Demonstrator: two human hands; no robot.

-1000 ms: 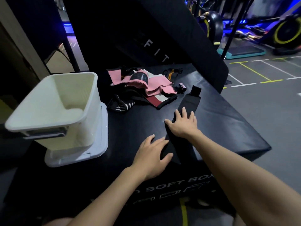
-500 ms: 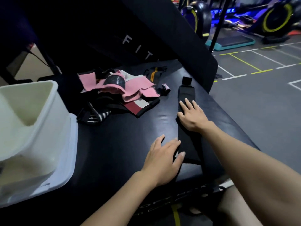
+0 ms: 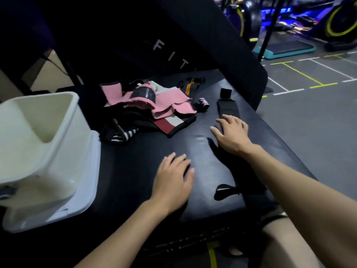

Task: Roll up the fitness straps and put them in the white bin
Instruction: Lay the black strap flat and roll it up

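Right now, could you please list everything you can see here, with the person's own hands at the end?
Black strap: one, black, laid out flat on the black padded box, right of the pile.
Strap pile: several, pink, black, red and white, at the back of the box.
Small rolled strap: one, pink and black, between pile and black strap.
White bin: one, white, left, standing on a white lid.
Exercise bikes: some, yellow-rimmed, far right.
Left hand: flat on the box.
Right hand: flat on the black strap.
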